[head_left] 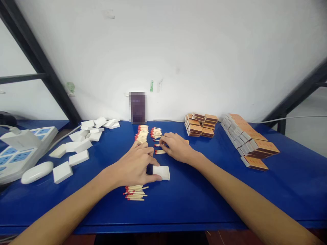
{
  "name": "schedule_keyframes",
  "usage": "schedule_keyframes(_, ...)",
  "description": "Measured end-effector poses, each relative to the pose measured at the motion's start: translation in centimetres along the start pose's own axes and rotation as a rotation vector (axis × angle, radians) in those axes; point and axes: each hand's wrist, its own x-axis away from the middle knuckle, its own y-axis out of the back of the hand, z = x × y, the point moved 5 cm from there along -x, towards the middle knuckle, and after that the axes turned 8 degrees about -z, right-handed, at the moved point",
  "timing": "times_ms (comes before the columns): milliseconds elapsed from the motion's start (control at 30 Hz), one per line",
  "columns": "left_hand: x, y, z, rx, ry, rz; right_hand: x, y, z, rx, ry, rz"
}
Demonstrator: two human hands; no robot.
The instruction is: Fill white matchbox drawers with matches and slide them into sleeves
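Observation:
My left hand [138,165] is curled over the desk, its thumb and index finger gripping the left end of a white matchbox tray [163,173]. My right hand [176,144] has its fingertips pinched together at a small row of red-tipped matches [157,145]. Just below these fingers lies another short row of matches [160,151]. Two stacks of matches, a left one [142,132] and a right one [156,133], sit beyond the hands. Nearer to me is a loose pile of matches [135,193]. An orange matchbox [187,142] shows partly behind my right hand.
White trays [79,146] lie scattered on the left, near a power strip [28,149] and a white rounded device [37,172]. Orange matchboxes stand in a small stack [200,126] and a larger one [251,136] on the right. A blurred dark object [138,108] leans against the wall.

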Motion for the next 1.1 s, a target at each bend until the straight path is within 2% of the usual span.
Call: schedule_keyframes(1100, -0.04, 0.05, 0.08, 0.007, -0.015, -0.016, 0.16, 0.08, -0.3, 0.01, 0.004, 0.001)
